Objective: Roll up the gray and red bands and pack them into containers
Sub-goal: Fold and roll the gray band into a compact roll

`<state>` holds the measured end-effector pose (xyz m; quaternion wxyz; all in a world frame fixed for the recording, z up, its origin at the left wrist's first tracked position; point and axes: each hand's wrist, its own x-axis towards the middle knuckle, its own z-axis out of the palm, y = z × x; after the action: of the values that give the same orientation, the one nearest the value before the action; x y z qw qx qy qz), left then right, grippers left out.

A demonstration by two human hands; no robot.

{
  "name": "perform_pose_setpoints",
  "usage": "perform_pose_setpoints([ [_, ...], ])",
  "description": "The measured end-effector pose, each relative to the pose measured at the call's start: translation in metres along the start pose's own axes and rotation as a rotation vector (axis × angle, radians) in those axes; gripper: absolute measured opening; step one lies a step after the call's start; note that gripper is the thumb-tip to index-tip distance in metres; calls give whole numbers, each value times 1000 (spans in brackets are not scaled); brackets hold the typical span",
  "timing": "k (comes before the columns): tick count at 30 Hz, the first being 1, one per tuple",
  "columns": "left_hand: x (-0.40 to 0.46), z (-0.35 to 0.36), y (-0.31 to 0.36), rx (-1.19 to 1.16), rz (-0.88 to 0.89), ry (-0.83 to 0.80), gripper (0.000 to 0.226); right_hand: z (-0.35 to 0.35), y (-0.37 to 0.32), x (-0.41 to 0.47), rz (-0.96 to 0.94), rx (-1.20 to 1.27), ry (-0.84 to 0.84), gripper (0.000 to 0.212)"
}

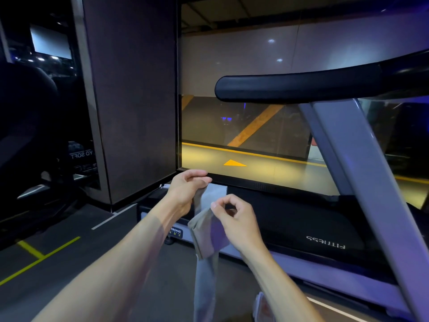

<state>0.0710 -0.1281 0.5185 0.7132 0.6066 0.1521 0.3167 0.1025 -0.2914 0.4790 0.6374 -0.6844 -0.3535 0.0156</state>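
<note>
A gray band (pixel 206 238) hangs in front of me at the centre of the head view. My left hand (pixel 188 191) pinches its upper end with fingers curled over it. My right hand (pixel 234 219), lower and to the right, pinches a folded part of the band between thumb and forefinger. The band's loose tail drops straight down past the frame's bottom edge. No red band and no container can be made out; a pale reddish blurred object (pixel 262 307) lies near the bottom edge, and what it is cannot be told.
A treadmill (pixel 325 233) stands right in front, its black handrail (pixel 301 86) and gray upright (pixel 362 173) on the right. Behind is a window (pixel 243 126) onto a yellow-lit floor. A dark pillar (pixel 130 101) rises at left. Yellow floor lines (pixel 39 256) run at lower left.
</note>
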Motion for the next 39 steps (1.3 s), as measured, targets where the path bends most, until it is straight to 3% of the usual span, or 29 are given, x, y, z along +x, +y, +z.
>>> perform_pose_setpoints([
  [5,-6,0,1,36,9,-24,25,-4,-7,6,44,121,11,16],
  [13,-16,1,-3,-2,84,-90,28,-7,-6,22,145,323,193,10],
  [18,-22,5,0,111,265,-99,27,-7,-11,34,190,374,300,11],
  [22,-26,12,3,274,438,-61,24,-7,-18,38,197,272,385,15],
  [29,-31,15,9,113,348,-107,28,-12,-29,43,130,139,487,20],
  [33,-32,17,11,-4,298,-129,19,-12,-33,45,137,150,496,19],
  [36,-33,15,10,40,347,-167,36,-12,-36,45,153,181,502,15],
  [39,-33,15,7,146,421,-190,38,-13,-41,45,166,207,499,11],
])
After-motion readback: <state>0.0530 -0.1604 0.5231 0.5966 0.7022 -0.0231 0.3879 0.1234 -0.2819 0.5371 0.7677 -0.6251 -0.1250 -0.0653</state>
